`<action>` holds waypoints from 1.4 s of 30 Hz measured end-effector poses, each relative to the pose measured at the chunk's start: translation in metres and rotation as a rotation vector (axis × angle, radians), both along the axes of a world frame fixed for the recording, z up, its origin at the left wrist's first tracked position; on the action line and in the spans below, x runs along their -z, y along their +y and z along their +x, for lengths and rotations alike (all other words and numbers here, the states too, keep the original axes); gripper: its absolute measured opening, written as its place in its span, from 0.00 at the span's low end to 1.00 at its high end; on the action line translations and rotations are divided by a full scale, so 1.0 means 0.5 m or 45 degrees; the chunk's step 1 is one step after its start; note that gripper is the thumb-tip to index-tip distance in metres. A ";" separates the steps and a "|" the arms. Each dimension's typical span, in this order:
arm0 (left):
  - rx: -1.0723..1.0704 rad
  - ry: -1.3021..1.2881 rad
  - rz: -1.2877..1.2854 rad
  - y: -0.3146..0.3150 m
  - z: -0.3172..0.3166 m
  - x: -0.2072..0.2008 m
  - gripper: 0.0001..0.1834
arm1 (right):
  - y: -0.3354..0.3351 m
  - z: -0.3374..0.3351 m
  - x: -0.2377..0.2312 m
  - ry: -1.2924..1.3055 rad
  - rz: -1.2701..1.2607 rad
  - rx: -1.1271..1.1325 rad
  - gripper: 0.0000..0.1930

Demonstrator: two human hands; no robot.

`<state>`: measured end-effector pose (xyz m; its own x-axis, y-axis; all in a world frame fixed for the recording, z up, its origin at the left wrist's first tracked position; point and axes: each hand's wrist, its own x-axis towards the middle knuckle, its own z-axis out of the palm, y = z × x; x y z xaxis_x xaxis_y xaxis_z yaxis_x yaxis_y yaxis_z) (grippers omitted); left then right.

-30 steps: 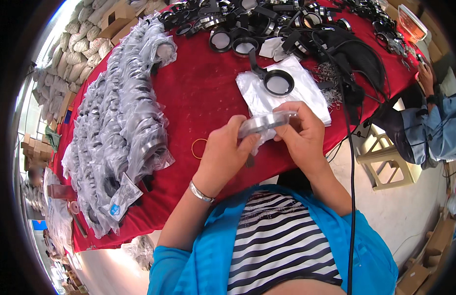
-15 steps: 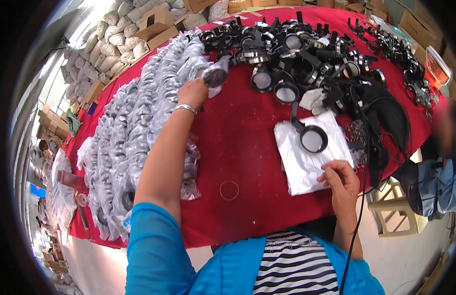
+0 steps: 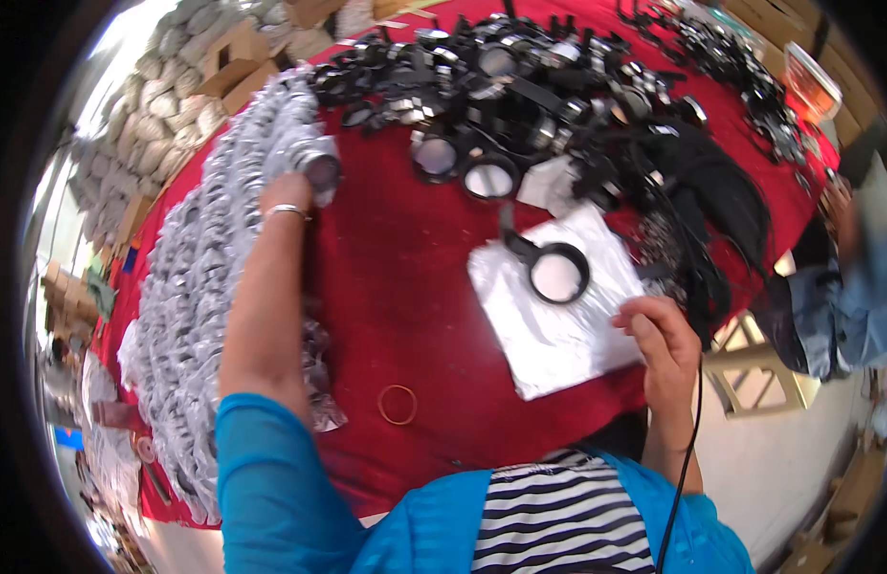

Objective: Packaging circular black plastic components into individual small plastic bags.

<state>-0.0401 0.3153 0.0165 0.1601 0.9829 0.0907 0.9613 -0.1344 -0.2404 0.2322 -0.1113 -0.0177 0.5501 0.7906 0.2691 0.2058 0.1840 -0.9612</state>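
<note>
At the top end of the bagged rows, my left hand (image 3: 287,191) is closed on a round black-rimmed, lens-like part in a clear plastic bag (image 3: 321,172). Its grip is partly hidden by the hand itself. My right hand (image 3: 665,342) is loosely bent over the right edge of a stack of flat white plastic bags (image 3: 549,359), and I see nothing in its fingers. On that stack lies an unbagged black ring with a pale round face (image 3: 558,275) and a short handle pointing up and left.
Long rows of bagged parts (image 3: 190,287) cover the left of the red-covered table (image 3: 405,287). A heap of loose black ringed parts (image 3: 520,96) spreads across the back. A thin tan band (image 3: 398,405) lies in front. A plastic stool (image 3: 754,378) stands at right, near another person (image 3: 826,320).
The whole view has shifted, with the table appearing further left. My left hand still grips the bagged part, now against the rows. My right hand stays beside the bag stack.
</note>
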 end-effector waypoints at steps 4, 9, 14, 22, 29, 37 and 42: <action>0.301 -0.160 0.240 -0.098 0.082 -0.080 0.21 | -0.001 -0.039 -0.023 1.025 0.144 -0.613 0.11; 0.571 -1.335 -0.392 -0.322 0.194 -0.096 0.22 | -0.017 -0.107 -0.114 1.199 -0.146 -1.347 0.19; 0.658 -1.920 -0.815 -0.497 0.166 -0.043 0.14 | -0.042 -0.122 -0.152 0.867 0.247 -2.074 0.31; 0.649 -2.100 -0.840 -0.603 0.133 0.038 0.11 | -0.098 -0.215 -0.160 1.046 0.737 -2.112 0.29; 0.580 -2.194 -0.722 -0.592 0.112 0.082 0.09 | -0.086 -0.167 -0.144 0.532 0.565 -1.653 0.08; 0.603 -2.133 -0.727 -0.596 0.125 0.089 0.09 | 0.038 -0.069 0.029 -0.886 0.003 0.045 0.11; 0.659 -2.108 -0.730 -0.597 0.125 0.092 0.09 | 0.089 -0.085 0.042 -1.217 -0.143 0.171 0.12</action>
<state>0.0222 0.0168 -0.0296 0.5294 0.8327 0.1621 -0.0259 -0.1751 0.9842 0.1899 -0.0669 -0.0388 0.2261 0.7856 0.5760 0.9216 0.0191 -0.3878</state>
